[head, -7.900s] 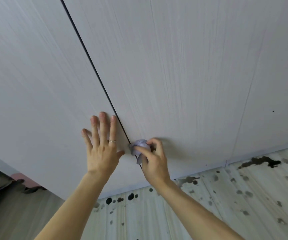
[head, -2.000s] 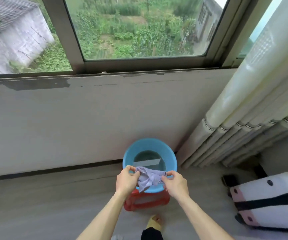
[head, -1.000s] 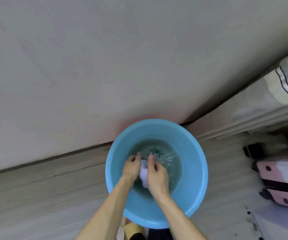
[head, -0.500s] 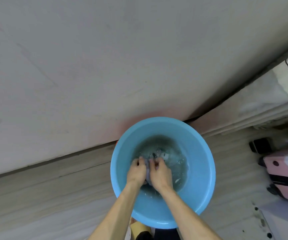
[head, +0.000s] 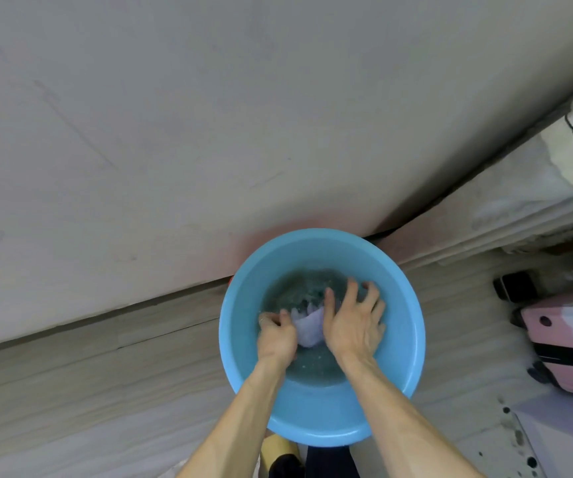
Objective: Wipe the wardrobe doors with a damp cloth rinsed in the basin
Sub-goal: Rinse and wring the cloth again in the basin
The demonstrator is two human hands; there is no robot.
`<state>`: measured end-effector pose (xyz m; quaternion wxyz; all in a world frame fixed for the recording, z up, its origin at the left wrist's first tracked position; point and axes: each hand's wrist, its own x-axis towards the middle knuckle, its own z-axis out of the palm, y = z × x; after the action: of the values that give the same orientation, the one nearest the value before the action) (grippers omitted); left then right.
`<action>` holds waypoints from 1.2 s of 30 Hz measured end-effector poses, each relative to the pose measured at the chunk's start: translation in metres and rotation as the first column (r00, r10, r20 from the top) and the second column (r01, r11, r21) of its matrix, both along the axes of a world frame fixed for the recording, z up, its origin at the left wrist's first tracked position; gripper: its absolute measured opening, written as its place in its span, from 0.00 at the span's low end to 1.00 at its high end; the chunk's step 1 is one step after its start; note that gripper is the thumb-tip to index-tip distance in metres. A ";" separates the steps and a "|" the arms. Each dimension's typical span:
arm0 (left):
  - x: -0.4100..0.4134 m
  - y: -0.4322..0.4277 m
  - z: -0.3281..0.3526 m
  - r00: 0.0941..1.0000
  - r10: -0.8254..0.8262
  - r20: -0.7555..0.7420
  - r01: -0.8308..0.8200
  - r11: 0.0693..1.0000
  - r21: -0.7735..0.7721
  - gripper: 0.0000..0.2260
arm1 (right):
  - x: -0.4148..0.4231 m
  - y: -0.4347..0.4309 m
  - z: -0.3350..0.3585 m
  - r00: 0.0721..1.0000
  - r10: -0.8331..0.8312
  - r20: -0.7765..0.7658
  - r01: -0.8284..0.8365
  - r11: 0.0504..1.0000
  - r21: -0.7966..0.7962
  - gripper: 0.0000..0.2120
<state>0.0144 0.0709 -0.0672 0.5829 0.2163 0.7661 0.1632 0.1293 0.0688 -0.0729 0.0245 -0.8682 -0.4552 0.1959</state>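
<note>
Since half a second ago, the right hand [head: 354,322] has been opened and the two hands drawn slightly apart, so that more of the cloth [head: 309,327] is shown between them. Close to the grey wall [head: 209,132], above the plank floor [head: 88,391], the blue basin [head: 402,357] is seen with water [head: 298,288] in it. In that water the pale cloth is gripped at one end by the curled left hand [head: 276,336], while the right hand's spread fingers are laid over the other end.

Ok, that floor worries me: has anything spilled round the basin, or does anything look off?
No spill shows: the churned water is all inside the blue basin, with the cloth. Only dark spots on the floor at lower right stand out; stains or splashes, I cannot tell.
</note>
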 end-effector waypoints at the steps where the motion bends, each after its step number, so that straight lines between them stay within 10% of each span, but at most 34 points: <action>1: 0.001 -0.002 -0.002 1.000 -0.011 0.020 0.011 1.000 -0.013 0.08 | -0.002 -0.005 -0.001 0.999 -0.008 -0.051 0.006 0.999 -0.035 0.22; 5: 0.000 0.000 -0.002 1.000 -0.017 0.024 0.017 1.000 0.000 0.07 | -0.032 -0.017 0.001 0.739 -0.274 -0.615 0.203 0.962 -0.184 0.16; 8: -0.003 0.004 -0.002 0.994 0.069 0.079 -0.071 0.997 0.027 0.10 | -0.046 -0.023 0.014 0.535 -0.389 -0.750 0.354 0.909 -0.218 0.21; 14: 0.011 0.006 0.013 0.959 -0.164 0.230 0.164 0.986 0.022 0.16 | -0.013 -0.010 0.019 0.847 -0.188 -0.498 0.190 0.981 -0.047 0.22; 18: -0.004 0.005 0.025 0.829 -0.553 -0.082 0.559 0.824 0.090 0.14 | 0.018 -0.006 0.015 0.955 -0.102 -0.280 0.128 0.989 0.075 0.19; 26: -0.042 -0.019 0.040 0.010 -0.673 -0.739 0.965 0.201 -0.170 0.13 | -0.017 -0.044 0.000 0.942 0.331 -0.055 -0.335 0.937 -0.102 0.36; 32: -0.072 -0.039 0.017 -0.042 -0.528 -0.848 0.989 0.098 -0.110 0.07 | -0.021 -0.048 0.028 0.772 -0.087 -0.629 0.032 0.995 -0.098 0.07; 36: -0.063 -0.042 0.024 0.085 -0.445 -0.892 0.977 0.213 -0.013 0.13 | 0.002 -0.053 0.053 0.834 -0.034 -0.551 -0.037 0.992 -0.119 0.22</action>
<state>-0.0489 0.0290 -0.0428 0.0883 0.8104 0.5773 -0.0462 0.1311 0.0159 -0.0196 0.1003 -0.7743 -0.4164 0.4658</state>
